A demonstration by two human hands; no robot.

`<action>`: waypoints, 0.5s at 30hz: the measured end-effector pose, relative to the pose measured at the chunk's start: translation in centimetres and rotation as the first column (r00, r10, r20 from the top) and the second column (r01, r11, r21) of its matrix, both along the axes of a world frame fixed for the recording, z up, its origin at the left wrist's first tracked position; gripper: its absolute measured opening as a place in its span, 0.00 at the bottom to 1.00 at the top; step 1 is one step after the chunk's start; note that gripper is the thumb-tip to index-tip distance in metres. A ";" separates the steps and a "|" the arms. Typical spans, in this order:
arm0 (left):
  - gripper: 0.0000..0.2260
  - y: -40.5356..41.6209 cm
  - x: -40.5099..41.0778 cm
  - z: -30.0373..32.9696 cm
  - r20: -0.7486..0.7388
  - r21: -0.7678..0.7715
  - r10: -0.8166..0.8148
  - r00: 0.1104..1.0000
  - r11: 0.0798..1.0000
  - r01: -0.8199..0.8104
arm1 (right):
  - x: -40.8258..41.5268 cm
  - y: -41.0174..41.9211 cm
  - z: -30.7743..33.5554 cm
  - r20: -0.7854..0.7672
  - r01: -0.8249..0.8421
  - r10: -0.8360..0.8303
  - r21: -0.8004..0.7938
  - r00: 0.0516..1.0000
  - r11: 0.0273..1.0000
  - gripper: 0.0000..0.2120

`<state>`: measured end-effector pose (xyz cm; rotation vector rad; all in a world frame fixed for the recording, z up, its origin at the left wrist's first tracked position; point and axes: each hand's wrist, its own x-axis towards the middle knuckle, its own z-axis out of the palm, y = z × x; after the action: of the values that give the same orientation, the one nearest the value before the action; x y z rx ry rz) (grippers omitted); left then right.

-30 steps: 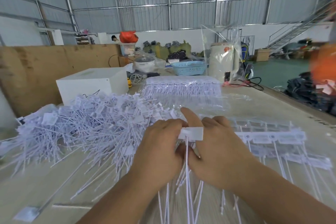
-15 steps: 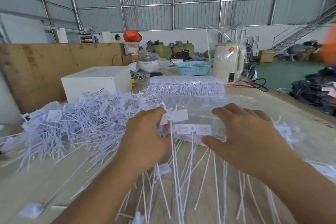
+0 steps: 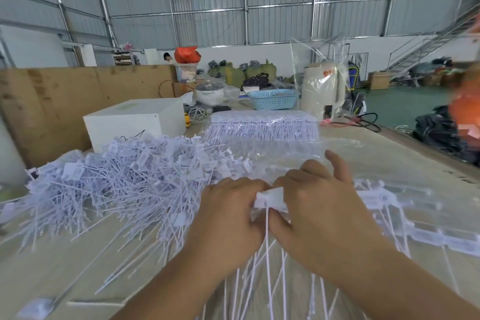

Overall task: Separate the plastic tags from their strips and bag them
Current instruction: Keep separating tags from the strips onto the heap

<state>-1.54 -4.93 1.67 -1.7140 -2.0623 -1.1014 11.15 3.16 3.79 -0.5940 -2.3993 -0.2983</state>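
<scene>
Both hands have come back together since half a second ago, when I saw them apart over the strip; now my left hand and right hand meet at the middle of the wooden table, knuckles almost touching. Between them I pinch a small white rectangular plastic tag head, the left fingers curled onto its left edge and the right thumb and curled fingers onto its right, with the right index finger sticking up free. From the tag a thin white tail runs down towards me, among a fan of other thin white tails that spread below my wrists.

To my left lies a big loose heap of separated white plastic tags, tangled every way on the table. To my right a flat white strip of joined tags lies on the table under a blur of clear film; I cannot tell how many rows it has. Beyond my hands sits a clear plastic bag packed with tag strips, just behind some crumpled clear wrapping.

Farther back I see a white rectangular box with pen marks, a light blue perforated plastic basket, and a cream electric kettle partly covered by a clear bag
</scene>
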 end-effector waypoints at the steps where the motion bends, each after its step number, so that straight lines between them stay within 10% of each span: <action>1: 0.10 0.1 -0.1 0.0 0.063 0.018 -0.010 0.998 1.000 0.009 | 0.1 0.0 0.0 -0.005 0.002 -0.002 -0.010 1.000 1.000 0.12; 9: 0.07 -1.3 -3.3 0.9 0.403 0.131 0.090 0.911 0.979 -0.154 | 1.6 1.9 1.8 0.095 0.181 -0.163 -0.235 0.982 0.955 0.34; 12: 0.05 -1.5 -4.2 0.7 0.527 0.168 0.077 0.847 0.967 -0.192 | 1.8 2.5 1.7 -0.117 -0.098 0.049 -0.462 0.992 0.881 0.31; 15: 0.05 -1.3 -3.5 0.6 0.525 0.163 0.064 0.849 0.971 -0.174 | 1.4 1.9 1.2 -0.525 -0.516 0.172 -0.629 0.834 0.582 0.19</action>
<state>-5.09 -6.18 2.26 -1.2607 -2.2011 -1.8184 12.52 5.06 5.04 -0.4287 -2.0626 0.9841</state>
